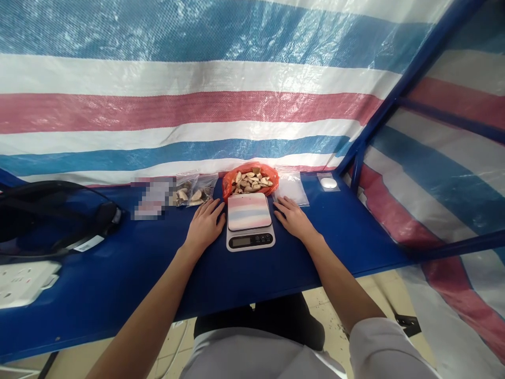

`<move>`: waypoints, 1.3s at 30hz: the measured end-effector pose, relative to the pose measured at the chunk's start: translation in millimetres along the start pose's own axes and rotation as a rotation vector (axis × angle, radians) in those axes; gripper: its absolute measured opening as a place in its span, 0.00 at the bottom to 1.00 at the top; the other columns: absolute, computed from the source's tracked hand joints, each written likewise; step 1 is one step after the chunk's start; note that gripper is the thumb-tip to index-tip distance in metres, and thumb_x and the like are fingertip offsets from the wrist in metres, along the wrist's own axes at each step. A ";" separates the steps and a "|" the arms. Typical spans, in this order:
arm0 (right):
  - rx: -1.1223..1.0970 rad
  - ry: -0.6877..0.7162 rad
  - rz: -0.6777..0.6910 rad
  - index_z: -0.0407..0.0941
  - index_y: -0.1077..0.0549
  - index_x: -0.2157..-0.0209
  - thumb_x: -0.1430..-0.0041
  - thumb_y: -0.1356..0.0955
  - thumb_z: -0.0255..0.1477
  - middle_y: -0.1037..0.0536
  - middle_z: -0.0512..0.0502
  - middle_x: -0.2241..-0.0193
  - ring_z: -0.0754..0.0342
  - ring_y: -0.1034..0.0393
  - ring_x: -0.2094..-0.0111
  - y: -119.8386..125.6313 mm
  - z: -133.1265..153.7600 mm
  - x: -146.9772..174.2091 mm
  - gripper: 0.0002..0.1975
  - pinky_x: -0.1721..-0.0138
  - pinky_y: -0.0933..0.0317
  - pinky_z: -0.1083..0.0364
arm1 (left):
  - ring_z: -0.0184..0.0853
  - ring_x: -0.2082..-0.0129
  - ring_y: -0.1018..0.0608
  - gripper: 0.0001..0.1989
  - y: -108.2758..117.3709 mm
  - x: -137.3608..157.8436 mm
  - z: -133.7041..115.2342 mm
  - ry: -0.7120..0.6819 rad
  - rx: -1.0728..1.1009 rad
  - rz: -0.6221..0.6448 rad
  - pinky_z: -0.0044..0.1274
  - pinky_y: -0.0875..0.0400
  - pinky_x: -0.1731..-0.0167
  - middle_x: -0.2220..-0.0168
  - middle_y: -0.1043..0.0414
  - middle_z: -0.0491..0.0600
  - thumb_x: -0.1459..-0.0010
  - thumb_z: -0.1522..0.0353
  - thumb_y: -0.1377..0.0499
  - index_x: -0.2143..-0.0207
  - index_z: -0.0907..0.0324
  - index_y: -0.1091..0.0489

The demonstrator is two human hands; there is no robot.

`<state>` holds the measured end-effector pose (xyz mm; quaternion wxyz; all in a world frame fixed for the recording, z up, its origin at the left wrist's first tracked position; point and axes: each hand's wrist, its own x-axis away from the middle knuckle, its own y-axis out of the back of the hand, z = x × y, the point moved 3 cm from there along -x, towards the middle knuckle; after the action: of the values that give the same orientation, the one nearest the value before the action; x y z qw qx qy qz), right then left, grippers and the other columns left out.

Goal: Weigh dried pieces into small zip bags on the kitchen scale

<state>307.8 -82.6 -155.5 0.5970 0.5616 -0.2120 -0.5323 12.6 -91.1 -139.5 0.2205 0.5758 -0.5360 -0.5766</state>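
Note:
A small white digital kitchen scale [250, 221] sits on the blue table [118, 279], its plate bare and mirroring the striped tarp. My left hand [205, 223] lies flat on the table just left of the scale, fingers apart, holding nothing. On the scale's right side my right hand [294, 217] rests flat the same way. Behind the scale an orange plastic bag [250, 180] lies open with several pale dried slices in it.
Clear bags of slices [193, 192] lie left of the orange bag, flat clear bags [292, 188] to its right, a small white object [328, 182] beyond. A black device [55, 216] and a white power strip [23, 281] occupy the left. A striped tarp [197, 105] backs the table.

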 end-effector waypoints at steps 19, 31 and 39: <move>0.022 0.004 0.019 0.41 0.27 0.40 0.29 0.39 0.32 0.31 0.36 0.36 0.37 0.40 0.32 -4.1 -0.2 0.8 0.22 0.32 0.45 0.37 | 0.51 0.33 0.34 0.27 -3.4 7.6 -2.0 0.043 -0.061 0.130 0.43 0.41 0.33 0.35 0.35 0.62 0.32 0.63 0.55 0.39 0.67 0.29; -0.181 -0.123 -0.091 0.48 0.25 0.43 0.30 0.38 0.37 0.24 0.43 0.41 0.45 0.32 0.37 22.8 -15.9 -18.7 0.20 0.36 0.36 0.46 | 0.50 0.33 0.33 0.26 -3.1 7.7 -1.7 0.047 -0.065 0.116 0.44 0.41 0.33 0.35 0.33 0.60 0.32 0.63 0.54 0.40 0.65 0.28; -0.030 -0.216 0.069 0.42 0.24 0.43 0.32 0.36 0.33 0.27 0.37 0.39 0.41 0.37 0.34 14.1 -40.0 -40.2 0.20 0.34 0.40 0.42 | 0.50 0.33 0.33 0.26 -2.2 8.2 -3.1 0.048 -0.064 0.122 0.43 0.41 0.33 0.36 0.33 0.61 0.32 0.63 0.54 0.40 0.66 0.28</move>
<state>333.6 -32.5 -140.2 0.5967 0.4844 -0.2865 -0.5721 14.2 -98.6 -144.2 0.2865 0.5481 -0.5460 -0.5651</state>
